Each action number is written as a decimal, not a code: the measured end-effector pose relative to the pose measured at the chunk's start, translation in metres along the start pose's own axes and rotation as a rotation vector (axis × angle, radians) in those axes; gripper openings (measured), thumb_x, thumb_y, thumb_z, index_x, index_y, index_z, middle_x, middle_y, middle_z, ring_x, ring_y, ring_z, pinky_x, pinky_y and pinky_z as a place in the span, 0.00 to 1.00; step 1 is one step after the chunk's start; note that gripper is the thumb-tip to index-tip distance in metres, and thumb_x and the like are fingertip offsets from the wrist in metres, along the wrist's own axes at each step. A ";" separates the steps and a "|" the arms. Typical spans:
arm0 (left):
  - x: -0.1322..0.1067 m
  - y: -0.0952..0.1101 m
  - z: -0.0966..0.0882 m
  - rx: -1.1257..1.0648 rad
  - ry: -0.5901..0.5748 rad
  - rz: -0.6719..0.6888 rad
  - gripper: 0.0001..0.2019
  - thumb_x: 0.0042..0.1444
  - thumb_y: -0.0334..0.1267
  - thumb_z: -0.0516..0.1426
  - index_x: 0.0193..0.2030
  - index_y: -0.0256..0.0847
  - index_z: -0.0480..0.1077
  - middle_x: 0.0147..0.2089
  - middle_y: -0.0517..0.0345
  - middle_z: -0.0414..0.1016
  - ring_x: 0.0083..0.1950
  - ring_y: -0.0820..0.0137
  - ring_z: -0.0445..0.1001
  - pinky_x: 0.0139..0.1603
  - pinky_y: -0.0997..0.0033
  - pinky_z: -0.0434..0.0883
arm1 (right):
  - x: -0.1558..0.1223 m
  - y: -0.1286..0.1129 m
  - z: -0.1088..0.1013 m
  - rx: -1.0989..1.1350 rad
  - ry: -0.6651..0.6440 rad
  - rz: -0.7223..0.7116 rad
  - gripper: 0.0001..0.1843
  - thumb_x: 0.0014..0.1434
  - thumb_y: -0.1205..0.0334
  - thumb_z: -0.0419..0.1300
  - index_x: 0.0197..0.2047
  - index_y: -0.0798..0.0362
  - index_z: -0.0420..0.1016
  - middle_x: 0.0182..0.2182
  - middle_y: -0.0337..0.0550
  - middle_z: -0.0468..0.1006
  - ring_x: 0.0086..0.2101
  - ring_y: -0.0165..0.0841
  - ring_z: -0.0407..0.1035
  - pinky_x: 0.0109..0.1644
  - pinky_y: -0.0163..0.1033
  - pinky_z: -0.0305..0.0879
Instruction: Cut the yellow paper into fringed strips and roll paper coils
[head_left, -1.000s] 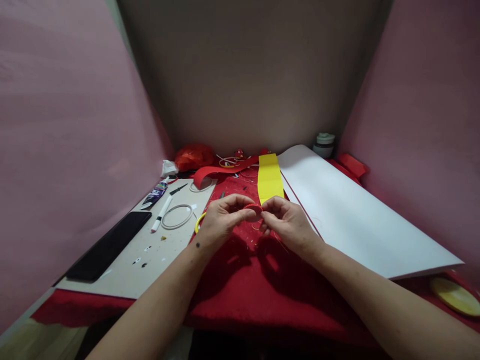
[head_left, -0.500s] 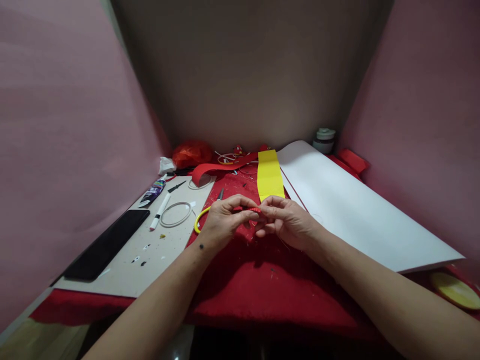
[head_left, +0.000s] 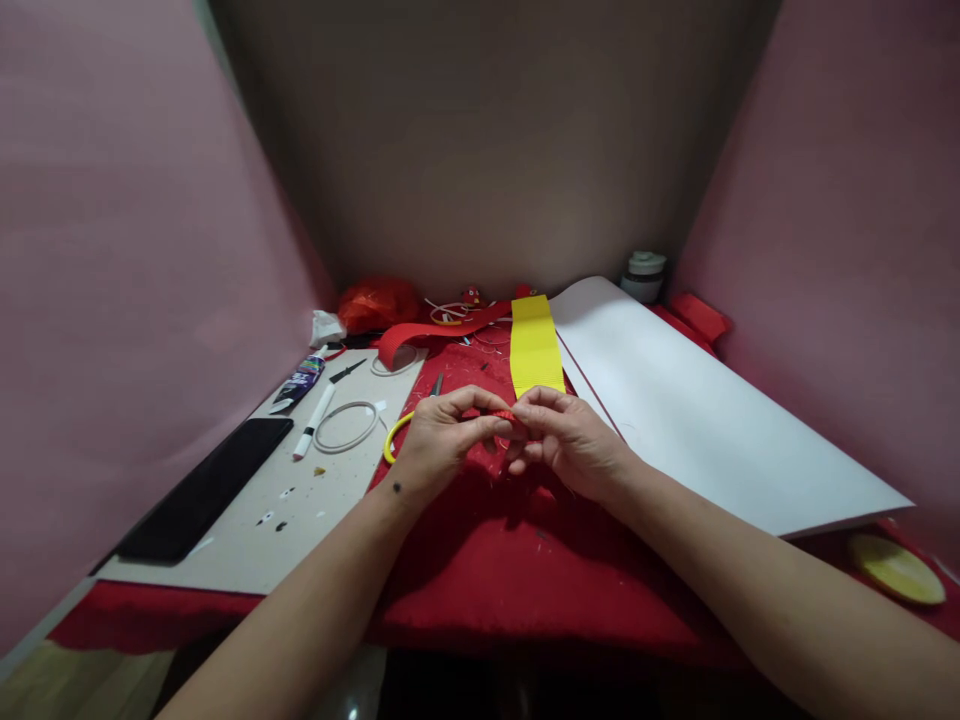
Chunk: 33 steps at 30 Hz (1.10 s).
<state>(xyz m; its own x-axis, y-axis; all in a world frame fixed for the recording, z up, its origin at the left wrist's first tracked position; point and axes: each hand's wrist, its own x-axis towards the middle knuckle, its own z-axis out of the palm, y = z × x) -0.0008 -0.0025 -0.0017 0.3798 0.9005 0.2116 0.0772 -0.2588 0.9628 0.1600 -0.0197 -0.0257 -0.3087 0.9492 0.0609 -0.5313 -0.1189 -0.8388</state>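
Between my fingertips is a small red ridged piece (head_left: 504,415), mostly covered by the fingers. My left hand (head_left: 448,432) pinches it from the left. From the other side, my right hand (head_left: 568,436) grips its right end with thumb and index finger. Both hands are held above the red cloth (head_left: 495,590). Scissors with yellow handles (head_left: 390,440) lie just left of my left hand, partly behind it. Beyond my right hand lies a yellow corrugated strip (head_left: 535,345).
On a pale board (head_left: 247,530) at left lie a black phone (head_left: 206,490), a white marker (head_left: 315,420), a glue tube (head_left: 298,382) and a grey coil (head_left: 345,428). A red strip (head_left: 435,332) curls at the back. A large white sheet (head_left: 697,420) covers the right side.
My view has shifted slightly, so everything sits a little further left. Both hands stay together on the red piece, with only slight finger movement.
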 end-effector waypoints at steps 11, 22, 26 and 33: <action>0.007 -0.009 0.001 -0.298 0.096 -0.058 0.10 0.46 0.35 0.64 0.35 0.36 0.71 0.28 0.62 0.73 0.26 0.76 0.71 0.27 0.77 0.69 | 0.000 0.003 0.002 -0.228 0.109 -0.161 0.10 0.48 0.63 0.66 0.34 0.54 0.72 0.24 0.36 0.74 0.21 0.28 0.69 0.26 0.37 0.70; -0.001 -0.011 0.007 0.142 0.101 0.111 0.11 0.52 0.36 0.59 0.43 0.40 0.73 0.37 0.58 0.76 0.34 0.75 0.72 0.33 0.78 0.68 | 0.000 -0.002 0.005 -0.274 0.183 -0.127 0.09 0.47 0.62 0.65 0.30 0.55 0.71 0.22 0.36 0.72 0.21 0.27 0.67 0.24 0.35 0.68; 0.000 -0.008 0.007 0.113 0.082 0.055 0.12 0.52 0.37 0.58 0.44 0.38 0.72 0.33 0.59 0.75 0.28 0.77 0.68 0.28 0.78 0.66 | 0.001 -0.001 0.004 -0.227 0.192 -0.103 0.09 0.46 0.63 0.65 0.30 0.55 0.70 0.23 0.36 0.72 0.21 0.27 0.67 0.25 0.37 0.71; 0.002 0.001 0.007 0.062 0.071 -0.039 0.12 0.53 0.41 0.58 0.41 0.35 0.72 0.27 0.61 0.72 0.24 0.78 0.67 0.26 0.78 0.65 | 0.002 0.002 -0.001 -0.126 0.145 -0.066 0.10 0.46 0.65 0.65 0.33 0.56 0.70 0.23 0.37 0.73 0.21 0.28 0.69 0.25 0.38 0.71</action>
<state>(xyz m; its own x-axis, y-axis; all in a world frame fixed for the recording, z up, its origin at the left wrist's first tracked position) 0.0063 -0.0034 -0.0014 0.3097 0.9321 0.1881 0.1485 -0.2428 0.9587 0.1591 -0.0176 -0.0283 -0.1553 0.9868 0.0469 -0.4407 -0.0267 -0.8972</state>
